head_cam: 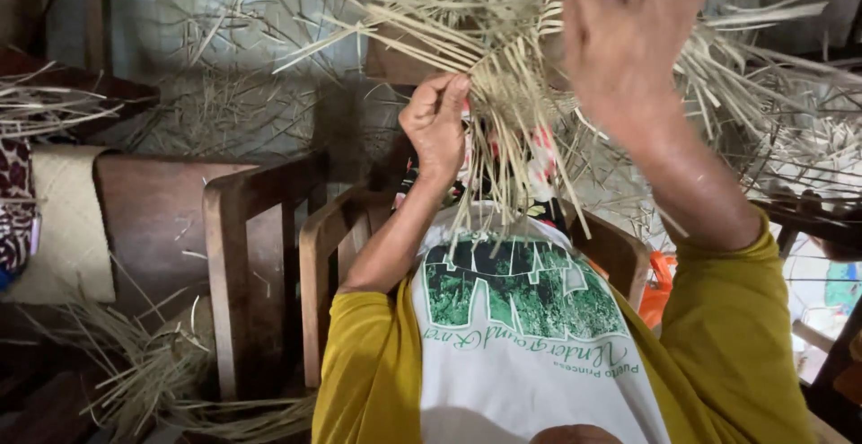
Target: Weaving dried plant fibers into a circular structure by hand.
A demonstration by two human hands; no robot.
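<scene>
Wooden chairs below. Mid-weave: left hand fingers pinched on straw strips; right hand fingers spread over bundle. Needed next, probably: tucking pinched strip.

Mustard-yellow sleeves, pushed up past the elbows, loose and creased. White shirt front with a green block-letter print filled with a leafy pattern, thin green script beneath. Bare forearms, left hand and right hand ungloved, no rings or watch.
</scene>
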